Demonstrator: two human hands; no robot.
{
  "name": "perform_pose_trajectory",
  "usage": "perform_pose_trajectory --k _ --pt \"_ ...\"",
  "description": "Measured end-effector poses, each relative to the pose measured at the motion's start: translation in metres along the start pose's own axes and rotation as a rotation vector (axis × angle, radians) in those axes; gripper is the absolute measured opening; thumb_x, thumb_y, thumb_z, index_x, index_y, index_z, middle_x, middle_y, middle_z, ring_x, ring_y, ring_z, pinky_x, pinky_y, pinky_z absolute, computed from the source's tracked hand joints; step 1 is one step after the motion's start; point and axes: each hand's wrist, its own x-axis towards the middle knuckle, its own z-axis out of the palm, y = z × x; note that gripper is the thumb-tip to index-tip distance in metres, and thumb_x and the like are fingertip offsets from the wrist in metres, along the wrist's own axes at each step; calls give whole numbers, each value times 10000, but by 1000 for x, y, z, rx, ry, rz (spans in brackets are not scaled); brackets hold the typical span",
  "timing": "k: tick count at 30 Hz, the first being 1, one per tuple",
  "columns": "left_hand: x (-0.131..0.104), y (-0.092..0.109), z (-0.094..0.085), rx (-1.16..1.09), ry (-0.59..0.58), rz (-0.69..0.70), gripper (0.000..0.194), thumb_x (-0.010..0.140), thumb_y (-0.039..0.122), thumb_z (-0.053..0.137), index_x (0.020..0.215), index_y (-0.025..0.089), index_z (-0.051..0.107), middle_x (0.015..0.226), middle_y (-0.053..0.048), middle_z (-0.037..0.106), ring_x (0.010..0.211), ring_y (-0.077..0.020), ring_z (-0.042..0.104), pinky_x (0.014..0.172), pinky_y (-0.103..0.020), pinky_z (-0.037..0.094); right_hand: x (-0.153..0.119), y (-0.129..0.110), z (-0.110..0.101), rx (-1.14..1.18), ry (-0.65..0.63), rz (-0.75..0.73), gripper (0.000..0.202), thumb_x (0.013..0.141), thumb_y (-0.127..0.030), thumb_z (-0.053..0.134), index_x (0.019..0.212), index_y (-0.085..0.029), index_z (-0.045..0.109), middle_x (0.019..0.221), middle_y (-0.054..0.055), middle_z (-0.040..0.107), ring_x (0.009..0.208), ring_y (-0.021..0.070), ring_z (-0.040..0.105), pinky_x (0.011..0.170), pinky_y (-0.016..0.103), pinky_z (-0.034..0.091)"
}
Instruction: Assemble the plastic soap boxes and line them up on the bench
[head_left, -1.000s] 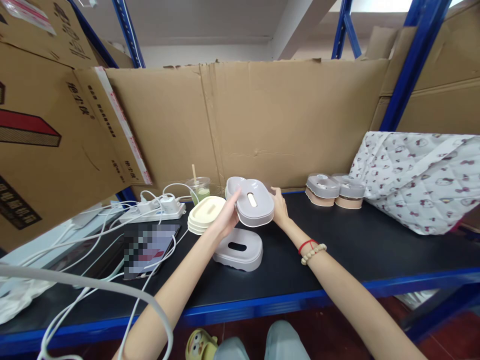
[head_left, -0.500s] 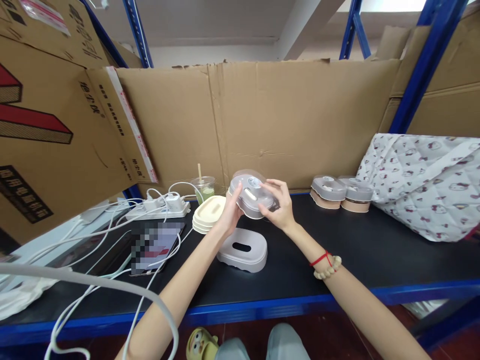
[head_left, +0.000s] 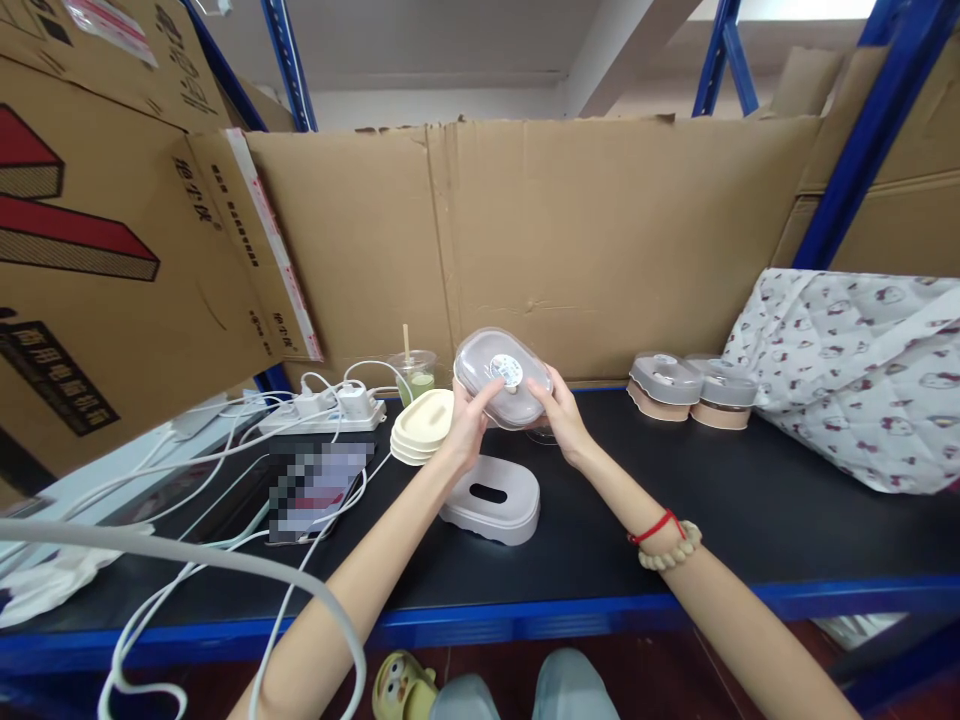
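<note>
A see-through oval plastic box (head_left: 480, 350) with a round white sticker is held up above the black table, tilted. My left hand (head_left: 466, 430) grips its near left side, with the thumb lying by the sticker. At its right side, my right hand (head_left: 564, 422) is closed on the edge. Below them a pale grey oval cover (head_left: 517, 497) with a slot in its top sits on the table. Left of it, partly behind my left hand, is a stack of cream oval lids (head_left: 420, 422). Something clear, too hidden to name, lies beneath my right hand.
Two oval boxes (head_left: 664, 382) with clear tops and tan bases stand at right, beside a patterned quilted bag (head_left: 862, 380). At left are a tablet (head_left: 322, 490), a power strip (head_left: 277, 422), white cables and a drink cup (head_left: 417, 380). Cardboard (head_left: 600, 250) walls the back.
Both hands have turned the box, so the sticker now sits near its middle, closer to me. My right hand has shifted to its right edge. The view has moved slightly.
</note>
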Motion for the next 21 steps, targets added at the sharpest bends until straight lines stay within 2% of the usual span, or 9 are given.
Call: perform_pose_trajectory --k 4,7,9,12,17,21 --pt "0 0 0 20 53 -80 612 640 293 719 1202 255 479 1184 -30 638 1054 -214 607 862 -323 485 -1 1 -6 -190 33 -227 581 712 -558 606 1216 -273 552 1304 73 525 1243 264 464 1073 469 335" --pt "0 1 2 23 72 -144 522 707 312 677 1193 242 500 1167 -37 652 1033 -205 619 838 -309 491 -1 1 -11 -340 -32 -375 572 655 -518 685 1176 -297 600 1305 73 514 1263 278 446 1073 483 332" --pt "-1 2 3 11 74 -200 455 756 338 633 1184 226 525 1139 -49 669 1023 -205 628 834 -305 493 -2 1 -12 -386 -37 -406 544 634 -502 708 1132 -298 631 1284 76 529 1247 289 463 1054 499 351" --pt "-1 5 4 -24 45 -245 408 788 371 596 1162 211 567 1110 -57 686 1018 -211 635 833 -303 496 -2 1 -10 -394 20 -433 499 655 -484 697 1108 -280 647 1255 90 556 1215 285 498 1035 496 374" --pt "-2 8 6 -44 15 -259 374 769 399 618 1076 187 630 1065 -63 705 1008 -226 640 830 -302 499 -3 0 -9 -388 70 -487 445 673 -484 684 1065 -272 664 1232 91 585 1191 279 521 1023 483 387" --pt "-2 7 6 -59 19 -248 367 777 381 608 1086 182 620 1055 -70 705 1014 -223 636 815 -299 499 -4 0 -9 -368 93 -514 431 661 -493 696 1023 -261 677 1220 99 591 1181 287 527 1021 491 383"
